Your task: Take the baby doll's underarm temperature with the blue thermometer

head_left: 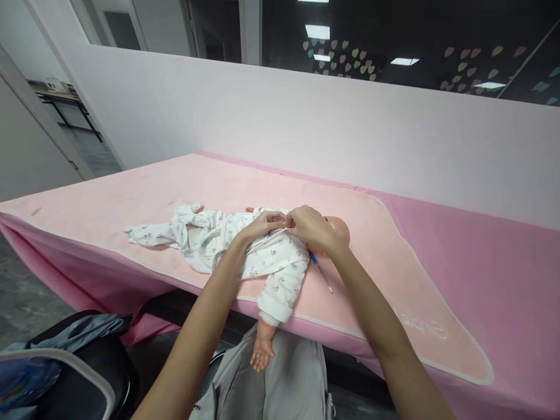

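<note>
A baby doll [339, 228] lies on its back on a pale pink mat [371, 309], its head to the right. It wears a white printed romper [275, 251]. At the chest, my left hand [265, 225] is closed on the romper's front edge. My right hand [310, 224] pinches the cloth close beside it, near the doll's neck; what lies between the fingertips is partly hidden. The doll's near arm [262, 344] hangs over the table edge. By its shoulder rests a thin stick with a blue part and a white tip [324, 275].
Brighter pink cloth [481, 256] covers the table beneath the mat. A low white wall [306, 122] with dark glass above it runs behind. At lower left stands a black chair [105, 361] with grey fabric and a blue item.
</note>
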The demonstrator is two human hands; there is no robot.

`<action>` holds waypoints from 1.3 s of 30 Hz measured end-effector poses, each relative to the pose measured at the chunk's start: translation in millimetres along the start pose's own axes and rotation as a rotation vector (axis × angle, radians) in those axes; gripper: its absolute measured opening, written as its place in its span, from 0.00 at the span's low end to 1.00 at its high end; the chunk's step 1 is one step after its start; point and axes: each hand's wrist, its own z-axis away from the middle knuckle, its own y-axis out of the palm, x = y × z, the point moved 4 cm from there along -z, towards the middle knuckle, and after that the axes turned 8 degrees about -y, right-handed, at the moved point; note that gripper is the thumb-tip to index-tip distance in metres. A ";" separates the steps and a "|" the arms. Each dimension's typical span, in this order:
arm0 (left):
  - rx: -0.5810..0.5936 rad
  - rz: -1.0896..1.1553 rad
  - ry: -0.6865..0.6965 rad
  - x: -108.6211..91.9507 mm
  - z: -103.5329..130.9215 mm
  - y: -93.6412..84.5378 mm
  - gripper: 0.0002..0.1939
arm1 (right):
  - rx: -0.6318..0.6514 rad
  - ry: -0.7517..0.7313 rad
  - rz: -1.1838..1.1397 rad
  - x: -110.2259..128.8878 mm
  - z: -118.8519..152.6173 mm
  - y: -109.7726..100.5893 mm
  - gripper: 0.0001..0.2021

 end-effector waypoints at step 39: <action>-0.053 0.054 0.001 1.1 2.7 -0.4 0.13 | 0.028 -0.120 -0.354 -7.0 -2.9 2.9 0.07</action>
